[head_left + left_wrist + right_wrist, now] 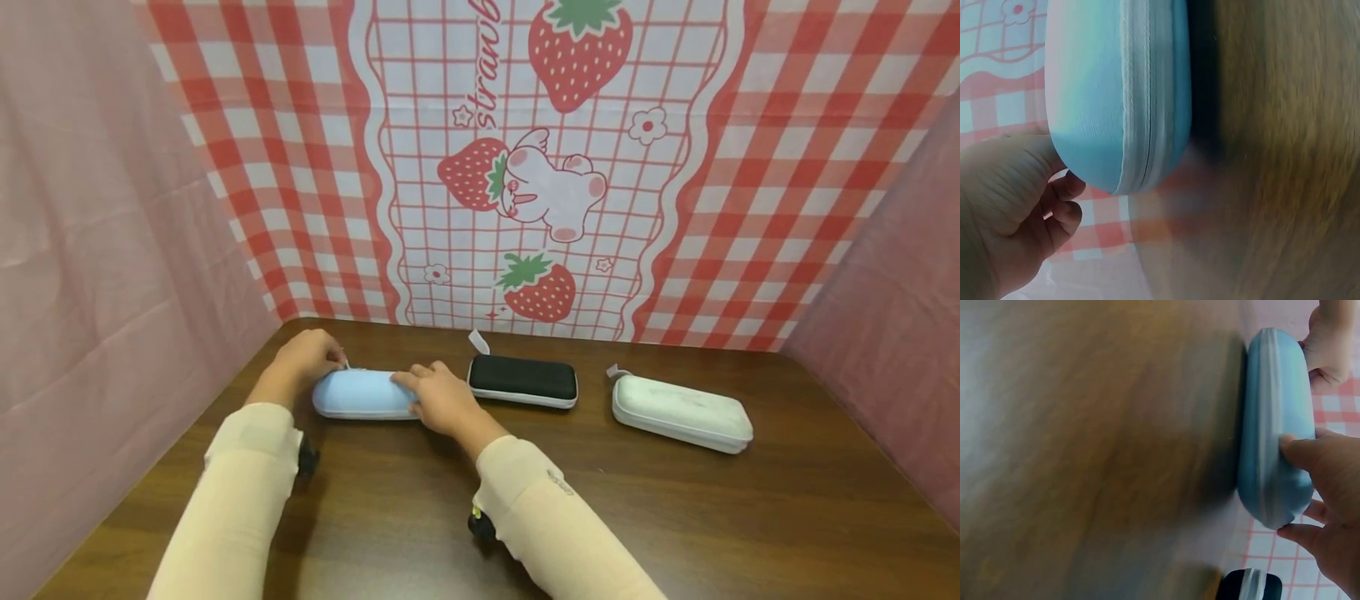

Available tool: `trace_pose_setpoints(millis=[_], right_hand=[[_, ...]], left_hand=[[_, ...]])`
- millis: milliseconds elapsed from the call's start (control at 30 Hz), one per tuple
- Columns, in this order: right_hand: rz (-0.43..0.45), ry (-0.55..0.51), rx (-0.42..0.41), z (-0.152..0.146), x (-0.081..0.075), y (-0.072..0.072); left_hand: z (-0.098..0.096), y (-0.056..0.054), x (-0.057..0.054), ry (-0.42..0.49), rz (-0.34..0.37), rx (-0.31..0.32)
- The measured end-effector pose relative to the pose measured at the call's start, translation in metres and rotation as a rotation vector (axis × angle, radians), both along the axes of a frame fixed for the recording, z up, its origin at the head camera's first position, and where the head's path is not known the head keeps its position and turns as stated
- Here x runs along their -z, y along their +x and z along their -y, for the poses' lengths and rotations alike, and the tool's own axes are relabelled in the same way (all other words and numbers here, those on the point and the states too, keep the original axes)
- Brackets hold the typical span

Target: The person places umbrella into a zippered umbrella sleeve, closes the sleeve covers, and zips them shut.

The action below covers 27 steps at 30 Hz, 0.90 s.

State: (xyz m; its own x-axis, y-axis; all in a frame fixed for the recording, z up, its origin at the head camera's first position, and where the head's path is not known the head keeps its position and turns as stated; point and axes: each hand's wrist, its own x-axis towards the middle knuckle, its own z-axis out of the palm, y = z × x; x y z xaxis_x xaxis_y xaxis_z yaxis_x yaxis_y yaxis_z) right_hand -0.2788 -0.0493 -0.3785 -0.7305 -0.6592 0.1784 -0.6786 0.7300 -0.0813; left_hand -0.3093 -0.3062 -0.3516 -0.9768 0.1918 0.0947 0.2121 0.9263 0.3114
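A light blue zippered case (360, 393) with rounded ends lies at the left of the table. My right hand (444, 398) grips its right end. In the right wrist view the thumb (1297, 452) presses the front side by the zipper, while other fingers reach over the top and round the end. Behind the case's left end, my left hand (306, 357) pinches the zipper pull (346, 363), a small pale tab. From the left wrist, the curled fingers (1063, 215) show just past the case's end, partly hidden by it. The zipper (1147, 94) along the front looks closed.
To the right of my right hand lies a black case (522, 377) with a white zipper edge and a loop tab. Farther right is a pale mint case (682, 410), set at a slant. A strawberry-print checked cloth (555, 192) hangs behind the wooden table (390, 508); pink cloth (112, 250) flanks it.
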Motion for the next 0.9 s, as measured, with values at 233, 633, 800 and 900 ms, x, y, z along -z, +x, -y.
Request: trace_pose_setpoints(millis=[233,633,800,900], right_hand=[[0.057,-0.111,-0.050,-0.008,0.006,-0.001],[0.081,-0.230,-0.169,-0.059,0.003,0.019],[0.060,-0.318,-0.297,-0.084,-0.010,0.041],[0.067,-0.368,-0.363,-0.100,-0.019,0.054]], left_hand=[[-0.007,0.007,-0.003,-0.057,-0.015,-0.098],[-0.036,0.033,-0.009,-0.074,-0.201,0.027],[-0.048,0.057,-0.012,-0.025,-0.309,0.070],[-0.058,0.070,-0.014,0.005,-0.348,0.071]])
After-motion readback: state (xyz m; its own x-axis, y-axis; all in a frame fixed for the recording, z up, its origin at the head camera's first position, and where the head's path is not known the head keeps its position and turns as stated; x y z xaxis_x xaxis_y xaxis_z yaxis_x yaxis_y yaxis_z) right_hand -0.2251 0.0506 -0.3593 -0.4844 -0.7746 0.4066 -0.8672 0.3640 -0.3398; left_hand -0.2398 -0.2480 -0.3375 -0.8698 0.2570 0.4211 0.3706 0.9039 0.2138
